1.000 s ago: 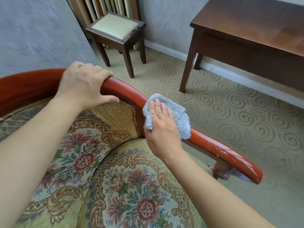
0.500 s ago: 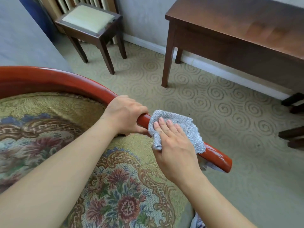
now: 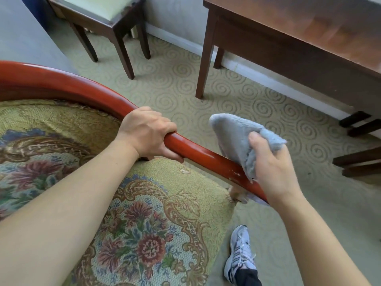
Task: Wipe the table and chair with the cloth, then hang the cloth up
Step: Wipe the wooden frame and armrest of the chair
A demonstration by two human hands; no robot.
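At frame centre, left hand (image 3: 147, 133) wraps the chair's red wooden rail (image 3: 61, 87), fingers curled over the top and thumb underneath: a closed steadying grip. Right hand (image 3: 272, 164), at about 3 o'clock from the left, is closed around a bunched grey cloth (image 3: 233, 137), thumb pressing the fabric against the fingers. Most of the cloth sticks up free above the fist; only its lower edge seems to meet the rail near the scuffed end, and I cannot tell if it truly presses there.

Chair (image 3: 144, 234): floral upholstered seat filling the 7 to 9 o'clock area, rail curving over it from 10 o'clock down to the right hand. Dark wooden counter (image 3: 299, 23) at 1 o'clock, well apart from the hands, nothing visible on the part shown. Small dark stool (image 3: 107, 19) with pale cushion at 11 o'clock. Patterned carpet (image 3: 185, 83) between. A sneaker (image 3: 239, 252) shows at 5 o'clock beside the seat.

Judgement: chair wiping is nearing the rail's end.

Risks: the bunched cloth offers little flat face, so a stroke could skim and miss the scuffed patch. Chipped finish there may snag the pile. Loose hold on a wad could let it drop to the carpet.
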